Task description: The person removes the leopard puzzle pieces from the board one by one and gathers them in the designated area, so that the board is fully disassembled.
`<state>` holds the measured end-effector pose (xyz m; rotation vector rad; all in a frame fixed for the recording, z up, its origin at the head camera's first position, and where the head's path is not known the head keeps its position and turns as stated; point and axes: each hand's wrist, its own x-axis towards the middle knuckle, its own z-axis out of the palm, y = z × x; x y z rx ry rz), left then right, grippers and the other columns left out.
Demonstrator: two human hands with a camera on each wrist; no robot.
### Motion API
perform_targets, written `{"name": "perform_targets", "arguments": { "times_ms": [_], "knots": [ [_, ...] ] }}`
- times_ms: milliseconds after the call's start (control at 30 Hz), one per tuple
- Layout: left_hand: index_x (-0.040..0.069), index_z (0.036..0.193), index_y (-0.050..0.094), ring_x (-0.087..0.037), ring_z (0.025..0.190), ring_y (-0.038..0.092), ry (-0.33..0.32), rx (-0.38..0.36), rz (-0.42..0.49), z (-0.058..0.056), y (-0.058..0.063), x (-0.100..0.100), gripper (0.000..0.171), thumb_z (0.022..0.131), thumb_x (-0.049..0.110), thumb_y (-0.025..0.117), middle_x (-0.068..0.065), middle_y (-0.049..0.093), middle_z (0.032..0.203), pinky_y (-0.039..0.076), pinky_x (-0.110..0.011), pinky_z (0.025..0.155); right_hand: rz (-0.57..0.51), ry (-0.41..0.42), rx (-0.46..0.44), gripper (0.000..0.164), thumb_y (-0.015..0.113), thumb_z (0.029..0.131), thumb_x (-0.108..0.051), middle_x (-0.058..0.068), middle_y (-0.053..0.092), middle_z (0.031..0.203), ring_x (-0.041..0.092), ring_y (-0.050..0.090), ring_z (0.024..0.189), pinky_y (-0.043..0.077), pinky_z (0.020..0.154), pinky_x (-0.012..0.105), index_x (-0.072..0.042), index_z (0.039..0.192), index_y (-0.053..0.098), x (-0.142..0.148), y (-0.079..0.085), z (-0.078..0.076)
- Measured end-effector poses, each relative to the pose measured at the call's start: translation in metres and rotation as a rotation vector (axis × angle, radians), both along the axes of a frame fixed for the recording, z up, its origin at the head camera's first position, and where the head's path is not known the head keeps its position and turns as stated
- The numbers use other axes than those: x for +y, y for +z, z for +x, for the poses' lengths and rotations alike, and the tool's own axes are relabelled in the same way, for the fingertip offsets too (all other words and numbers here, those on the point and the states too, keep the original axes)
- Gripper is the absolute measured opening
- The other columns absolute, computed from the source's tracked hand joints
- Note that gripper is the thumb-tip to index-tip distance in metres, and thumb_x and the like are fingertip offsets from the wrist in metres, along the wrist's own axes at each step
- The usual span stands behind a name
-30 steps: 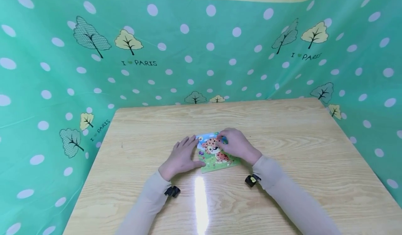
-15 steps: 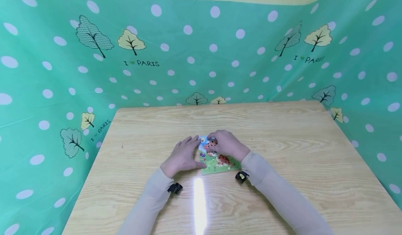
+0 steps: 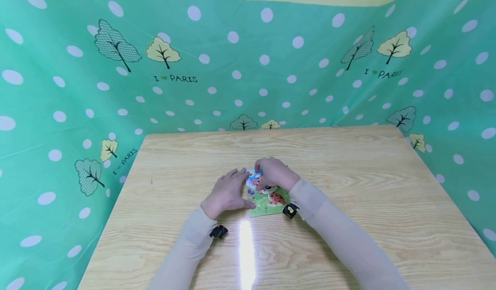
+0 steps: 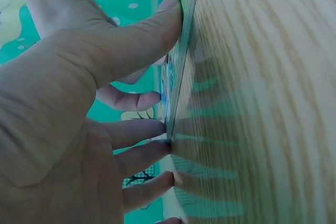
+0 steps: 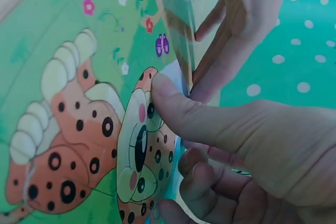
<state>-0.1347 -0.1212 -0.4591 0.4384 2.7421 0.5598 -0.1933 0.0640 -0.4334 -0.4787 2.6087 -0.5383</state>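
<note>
The right hand [image 3: 273, 172] pinches at the leopard's head [image 5: 152, 156] on the picture board [image 3: 260, 209] lying on the table [image 3: 356, 182]; the left hand [image 3: 228, 192], fingers extended, touches the board's edge.

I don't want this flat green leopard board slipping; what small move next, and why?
Perhaps press gently with the right hand: its thumb is at the spotted face, while the left hand seemingly steadies the left side of the board.

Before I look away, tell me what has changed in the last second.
The right hand has moved left across the picture board, from its upper right part, and now covers more of the leopard's head. The left hand stays at the board's left edge.
</note>
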Motion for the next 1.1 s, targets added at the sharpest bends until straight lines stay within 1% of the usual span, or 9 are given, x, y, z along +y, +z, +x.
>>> {"name": "perform_targets", "arguments": {
  "times_ms": [100,233,433,567,633,733,867,967,1100],
  "knots": [
    [0.011,0.164,0.042,-0.038,0.162,0.029,0.002,-0.002,0.001,0.001,0.000,0.000,0.110,0.076,0.052,0.094,-0.009,0.037,0.173,0.028,-0.066,0.130,0.013,-0.011,-0.042,0.053,0.097,0.079,-0.027,0.006,0.069,0.103,0.021,0.061,0.085,0.055,0.074,0.034,-0.012,0.122,0.068,0.000,-0.001,-0.002],
    [0.009,0.164,0.040,-0.038,0.162,0.029,0.003,-0.009,0.001,0.002,0.000,-0.001,0.113,0.075,0.053,0.094,-0.010,0.036,0.174,0.028,-0.066,0.130,-0.007,-0.038,-0.090,0.054,0.096,0.080,-0.026,0.007,0.068,0.103,0.021,0.060,0.081,0.052,0.069,0.032,-0.014,0.120,0.063,0.001,-0.003,-0.002],
    [0.010,0.165,0.039,-0.038,0.162,0.029,0.006,-0.010,-0.002,0.002,-0.001,-0.002,0.115,0.074,0.052,0.095,-0.010,0.036,0.173,0.028,-0.065,0.130,-0.096,-0.065,-0.102,0.054,0.095,0.080,-0.026,0.005,0.066,0.099,0.020,0.058,0.078,0.050,0.065,0.030,-0.016,0.121,0.062,0.006,-0.008,0.002],
    [0.012,0.167,0.036,-0.038,0.162,0.028,0.008,-0.009,-0.004,0.001,-0.003,-0.003,0.117,0.074,0.053,0.095,-0.010,0.035,0.174,0.026,-0.065,0.131,-0.171,-0.062,-0.088,0.059,0.095,0.081,-0.025,0.005,0.063,0.094,0.019,0.056,0.078,0.047,0.064,0.029,-0.014,0.130,0.064,0.011,-0.012,0.005],
    [0.012,0.167,0.035,-0.038,0.163,0.028,0.010,-0.007,-0.001,0.001,-0.004,-0.003,0.118,0.074,0.053,0.095,-0.010,0.035,0.174,0.026,-0.065,0.131,-0.204,-0.054,-0.081,0.059,0.093,0.084,-0.024,0.005,0.061,0.092,0.018,0.054,0.077,0.045,0.064,0.028,-0.012,0.134,0.064,0.015,-0.015,0.005],
    [0.012,0.167,0.035,-0.038,0.163,0.028,0.013,-0.006,0.007,0.000,-0.003,-0.004,0.119,0.073,0.053,0.095,-0.010,0.035,0.174,0.025,-0.065,0.131,-0.269,-0.048,-0.055,0.050,0.086,0.092,-0.023,0.003,0.061,0.091,0.016,0.054,0.077,0.046,0.065,0.027,-0.009,0.136,0.067,0.019,-0.022,0.006],
    [0.012,0.167,0.035,-0.037,0.162,0.029,0.017,-0.001,0.008,0.000,-0.002,-0.003,0.119,0.073,0.053,0.095,-0.010,0.035,0.174,0.025,-0.065,0.131,-0.366,-0.083,0.010,0.032,0.075,0.100,-0.020,0.004,0.066,0.097,0.016,0.058,0.083,0.051,0.074,0.028,-0.007,0.130,0.072,0.023,-0.030,0.006],
    [0.012,0.167,0.035,-0.037,0.162,0.029,0.018,0.003,0.010,0.000,-0.002,-0.003,0.119,0.073,0.053,0.095,-0.010,0.035,0.174,0.026,-0.065,0.131,-0.400,-0.122,0.047,0.026,0.071,0.102,-0.019,0.006,0.071,0.104,0.018,0.062,0.091,0.055,0.084,0.032,-0.009,0.126,0.075,0.024,-0.035,0.006],
    [0.010,0.167,0.035,-0.038,0.162,0.029,0.016,0.002,0.022,0.001,-0.002,-0.003,0.119,0.073,0.053,0.095,-0.011,0.036,0.173,0.026,-0.065,0.131,-0.436,-0.153,0.043,0.025,0.071,0.102,-0.020,0.006,0.075,0.109,0.019,0.066,0.096,0.058,0.092,0.038,-0.011,0.125,0.075,0.025,-0.038,0.006]
  ]
}}
